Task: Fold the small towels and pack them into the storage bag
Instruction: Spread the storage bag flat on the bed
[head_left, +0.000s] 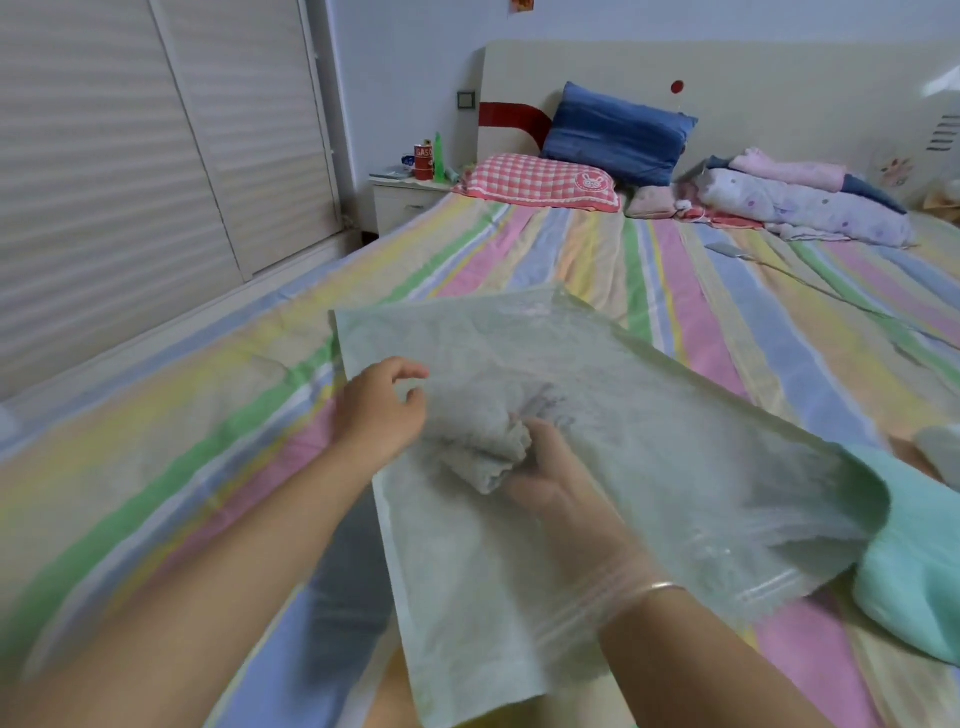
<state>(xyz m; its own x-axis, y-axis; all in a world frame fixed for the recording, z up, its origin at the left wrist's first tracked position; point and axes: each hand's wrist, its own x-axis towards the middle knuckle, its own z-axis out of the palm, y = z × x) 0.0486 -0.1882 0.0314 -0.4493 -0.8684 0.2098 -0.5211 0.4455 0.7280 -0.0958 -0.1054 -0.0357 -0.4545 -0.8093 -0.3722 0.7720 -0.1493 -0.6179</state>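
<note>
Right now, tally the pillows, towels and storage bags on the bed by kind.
Storage bag: 1
Towels: 2 (grey towel inside the bag, mint green towel beside it)
Pillows: 3 (blue pillow, red checked pillow, small pink pillow)
Total: 6. A cropped pale cloth at the right edge is not counted.

The bag (675, 405) lies on the bed (519, 249). In the bag sits a towel (483, 447), and the right hand (550, 478) is in there too, fingers (540, 435) round the towel (both seen through the bag's wall). The left hand (379, 410) is over the bag's left edge. Just right of the bag, under its corner, lies a second towel (914, 571). Well behind the bag a flat pillow (540, 182) lies before the headboard (727, 78), with an upright pillow (618, 132) behind it. Behind the bag to the right is a bedding pile (800, 202). Behind and left of the bag, off the bed, stands a nightstand (405, 202). A wardrobe (130, 156) runs along left of the bag.
</note>
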